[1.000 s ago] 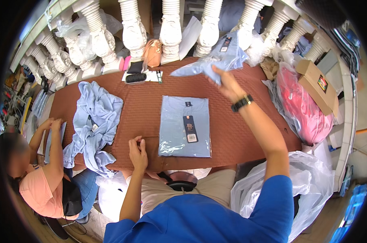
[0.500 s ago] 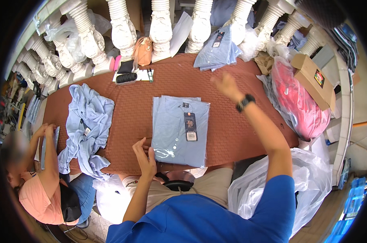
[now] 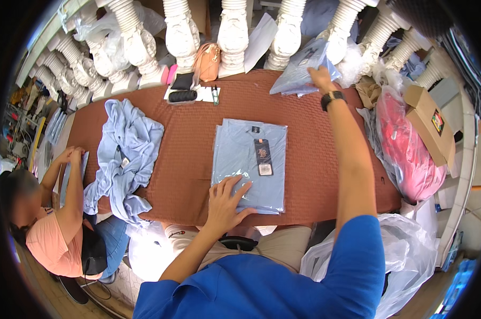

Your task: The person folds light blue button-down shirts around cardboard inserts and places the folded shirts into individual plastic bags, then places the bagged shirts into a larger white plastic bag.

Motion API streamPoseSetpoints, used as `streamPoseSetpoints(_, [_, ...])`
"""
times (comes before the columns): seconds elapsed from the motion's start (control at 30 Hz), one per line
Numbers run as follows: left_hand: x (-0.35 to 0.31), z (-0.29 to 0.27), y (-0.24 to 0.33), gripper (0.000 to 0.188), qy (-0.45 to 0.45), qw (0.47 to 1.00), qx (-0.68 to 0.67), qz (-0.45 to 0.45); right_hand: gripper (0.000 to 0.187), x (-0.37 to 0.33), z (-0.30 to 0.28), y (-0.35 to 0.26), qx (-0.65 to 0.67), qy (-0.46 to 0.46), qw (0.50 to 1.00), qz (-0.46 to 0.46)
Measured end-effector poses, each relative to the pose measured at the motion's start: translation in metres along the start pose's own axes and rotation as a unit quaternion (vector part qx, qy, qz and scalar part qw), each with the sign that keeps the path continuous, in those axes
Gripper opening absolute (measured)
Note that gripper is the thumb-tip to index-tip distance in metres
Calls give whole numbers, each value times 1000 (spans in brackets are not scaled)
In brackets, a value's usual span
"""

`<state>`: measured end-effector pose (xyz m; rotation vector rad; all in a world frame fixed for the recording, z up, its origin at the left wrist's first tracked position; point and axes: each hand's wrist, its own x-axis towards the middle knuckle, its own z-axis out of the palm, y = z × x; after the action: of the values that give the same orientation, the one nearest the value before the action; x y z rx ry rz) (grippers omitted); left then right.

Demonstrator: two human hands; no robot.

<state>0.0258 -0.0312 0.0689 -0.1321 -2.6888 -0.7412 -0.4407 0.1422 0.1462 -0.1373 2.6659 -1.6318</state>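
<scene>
A folded light-blue shirt in a clear plastic bag (image 3: 235, 154), with a dark hang tag (image 3: 263, 154), lies in front of me, apparently on top of another. My left hand (image 3: 227, 204) rests on its lower left part, fingers spread. At the far side of the table, my right hand (image 3: 321, 80) grips the near right edge of another bagged blue shirt (image 3: 299, 72). That shirt looks slightly raised and blurred, and whether several lie there I cannot tell. A loose, crumpled blue shirt (image 3: 126, 149) lies to the left on the brown tablecloth (image 3: 187, 159).
A black thread spool (image 3: 182, 97), a pen (image 3: 215, 95) and an orange pouch (image 3: 209, 63) sit near the white balusters (image 3: 233, 37). At right are a red-filled plastic bag (image 3: 402, 143) and a cardboard box (image 3: 431, 125). A co-worker (image 3: 60, 228) sits at left, holding something narrow and blue.
My right hand has reached farther away and taken hold of the bagged shirt at the back. My left hand has moved from beside the near bagged shirt onto it. The view has shifted slightly.
</scene>
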Motion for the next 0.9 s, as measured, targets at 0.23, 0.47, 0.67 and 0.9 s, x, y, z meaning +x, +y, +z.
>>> streamPoseSetpoints(0.23, [38,-22,-26,80,35,782,-585,-212,39,-188,-31,-37,274,-123,954,-16])
streamPoseSetpoints(0.47, [33,-22,-33,68,-28,775,-562,-287,56,-300,-35,37,40,-357,920,157])
streamPoseSetpoints(0.67, [8,-25,-20,63,23,851,-469,-236,76,-88,-43,93,-251,163,937,-182])
streamPoseSetpoints(0.9, [-7,-38,-8,59,34,976,-73,-203,71,35,-35,91,-144,123,981,-47])
